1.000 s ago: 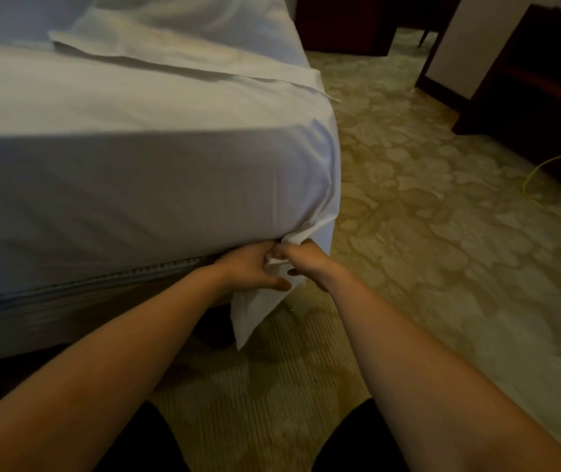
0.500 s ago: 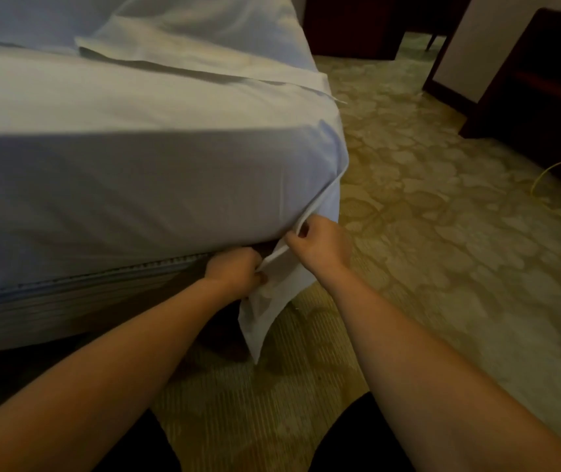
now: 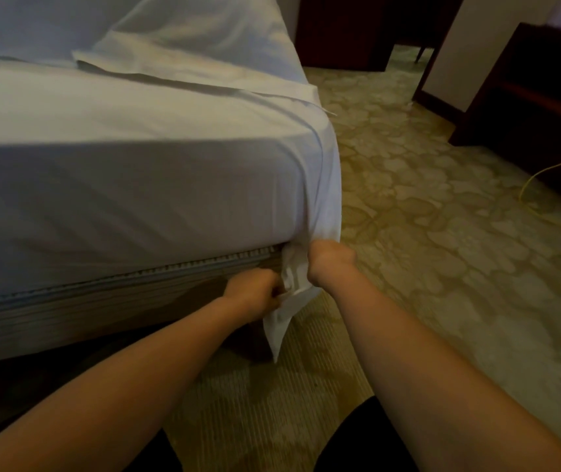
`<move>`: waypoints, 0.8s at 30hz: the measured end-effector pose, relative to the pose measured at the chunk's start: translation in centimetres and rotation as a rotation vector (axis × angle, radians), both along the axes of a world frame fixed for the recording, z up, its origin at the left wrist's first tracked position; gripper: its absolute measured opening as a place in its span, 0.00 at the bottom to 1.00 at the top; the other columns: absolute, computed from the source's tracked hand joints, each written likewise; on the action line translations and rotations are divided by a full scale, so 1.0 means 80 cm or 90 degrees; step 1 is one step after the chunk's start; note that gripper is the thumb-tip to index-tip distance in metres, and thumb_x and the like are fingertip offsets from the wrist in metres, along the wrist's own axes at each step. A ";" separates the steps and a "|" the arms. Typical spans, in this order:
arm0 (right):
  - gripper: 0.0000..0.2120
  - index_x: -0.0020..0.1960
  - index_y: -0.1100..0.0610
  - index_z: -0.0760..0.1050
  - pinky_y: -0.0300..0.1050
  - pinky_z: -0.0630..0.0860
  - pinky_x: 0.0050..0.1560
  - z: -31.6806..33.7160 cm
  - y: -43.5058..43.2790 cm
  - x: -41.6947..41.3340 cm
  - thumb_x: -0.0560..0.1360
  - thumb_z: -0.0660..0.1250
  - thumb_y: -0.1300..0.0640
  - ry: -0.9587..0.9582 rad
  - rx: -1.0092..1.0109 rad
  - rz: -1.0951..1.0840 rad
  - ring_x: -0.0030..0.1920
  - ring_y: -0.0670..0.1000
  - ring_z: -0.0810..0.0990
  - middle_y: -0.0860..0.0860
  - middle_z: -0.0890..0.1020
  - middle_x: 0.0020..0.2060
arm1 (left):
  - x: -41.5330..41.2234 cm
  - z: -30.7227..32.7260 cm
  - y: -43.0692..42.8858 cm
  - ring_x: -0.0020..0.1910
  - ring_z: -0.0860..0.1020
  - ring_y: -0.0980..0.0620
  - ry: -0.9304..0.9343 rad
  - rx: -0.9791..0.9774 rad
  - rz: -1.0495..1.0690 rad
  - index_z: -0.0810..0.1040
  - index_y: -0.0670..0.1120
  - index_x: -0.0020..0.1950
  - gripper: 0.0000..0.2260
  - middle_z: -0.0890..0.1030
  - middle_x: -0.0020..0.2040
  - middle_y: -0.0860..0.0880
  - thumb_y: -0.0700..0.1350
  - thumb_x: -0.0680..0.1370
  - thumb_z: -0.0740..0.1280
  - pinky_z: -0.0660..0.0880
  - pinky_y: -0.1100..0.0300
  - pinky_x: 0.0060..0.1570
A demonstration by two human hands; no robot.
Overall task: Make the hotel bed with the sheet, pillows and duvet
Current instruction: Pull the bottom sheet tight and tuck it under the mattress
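**Soft sheet, held at the loose corner**

The sheet (image 3: 156, 185) lies drawn over the top of the mattress (image 3: 119, 279) and down its side, meeting the piped edge above the bed base (image 3: 67, 321). Only at the near corner does a loose tail of it hang toward the carpet (image 3: 442, 267). The left hand (image 3: 255, 292) has its grip closed on that tail, fingers curled into the cloth just below the mattress edge. The right hand (image 3: 330, 258) is fisted at the corner itself, its grip closed on the bunched sheet. The cloth looks thin, light and limp — it will likely fold wherever it is pinched and crease rather than resist. It seems best taken close to the corner with the slack gathered, so the pull runs along the mattress edge; a hold far down the tail would probably only stretch it. A pillow (image 3: 187, 39) lies at the far end of the bed.
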State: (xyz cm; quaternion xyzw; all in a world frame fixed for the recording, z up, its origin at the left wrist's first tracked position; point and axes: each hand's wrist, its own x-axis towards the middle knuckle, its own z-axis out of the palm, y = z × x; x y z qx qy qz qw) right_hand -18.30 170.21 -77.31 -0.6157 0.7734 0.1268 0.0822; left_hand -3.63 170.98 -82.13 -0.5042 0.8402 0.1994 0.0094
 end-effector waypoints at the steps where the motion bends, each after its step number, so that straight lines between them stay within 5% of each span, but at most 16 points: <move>1: 0.16 0.65 0.56 0.71 0.47 0.72 0.60 -0.001 0.000 0.001 0.78 0.62 0.57 0.001 0.006 0.008 0.65 0.56 0.74 0.55 0.74 0.64 | -0.001 0.000 0.000 0.42 0.76 0.51 -0.014 0.004 0.001 0.76 0.53 0.43 0.05 0.78 0.45 0.51 0.53 0.76 0.66 0.71 0.57 0.39; 6: 0.16 0.64 0.56 0.73 0.48 0.74 0.55 -0.011 -0.003 0.010 0.77 0.64 0.59 -0.030 0.001 0.089 0.63 0.56 0.75 0.55 0.76 0.62 | 0.003 0.006 -0.006 0.46 0.79 0.47 -0.040 -0.060 0.055 0.76 0.51 0.43 0.07 0.80 0.47 0.49 0.54 0.75 0.66 0.69 0.58 0.39; 11: 0.11 0.58 0.56 0.76 0.45 0.70 0.44 -0.031 -0.009 0.025 0.76 0.63 0.58 -0.101 -0.125 0.157 0.55 0.57 0.79 0.54 0.79 0.57 | 0.029 0.013 -0.022 0.42 0.79 0.50 0.045 -0.185 0.183 0.81 0.53 0.44 0.10 0.82 0.43 0.51 0.57 0.75 0.66 0.72 0.60 0.37; 15: 0.12 0.56 0.55 0.79 0.44 0.70 0.43 -0.040 -0.014 0.028 0.77 0.61 0.55 -0.147 -0.173 0.192 0.52 0.57 0.79 0.54 0.80 0.55 | 0.043 0.003 -0.024 0.37 0.78 0.56 0.205 -0.122 0.287 0.84 0.57 0.45 0.09 0.83 0.40 0.55 0.55 0.76 0.64 0.72 0.61 0.33; 21: 0.16 0.62 0.54 0.78 0.49 0.76 0.49 -0.039 -0.002 0.009 0.77 0.59 0.56 -0.242 -0.187 0.256 0.54 0.57 0.79 0.54 0.81 0.56 | 0.038 -0.005 -0.011 0.45 0.81 0.56 0.532 -0.079 0.347 0.81 0.56 0.44 0.07 0.83 0.43 0.55 0.44 0.75 0.67 0.77 0.58 0.44; 24: 0.21 0.70 0.51 0.70 0.53 0.75 0.56 -0.039 0.001 0.004 0.78 0.56 0.56 -0.252 -0.106 0.266 0.61 0.57 0.75 0.54 0.76 0.65 | 0.044 -0.010 -0.008 0.43 0.81 0.52 0.421 -0.122 0.214 0.75 0.54 0.48 0.06 0.82 0.43 0.52 0.43 0.76 0.66 0.77 0.56 0.42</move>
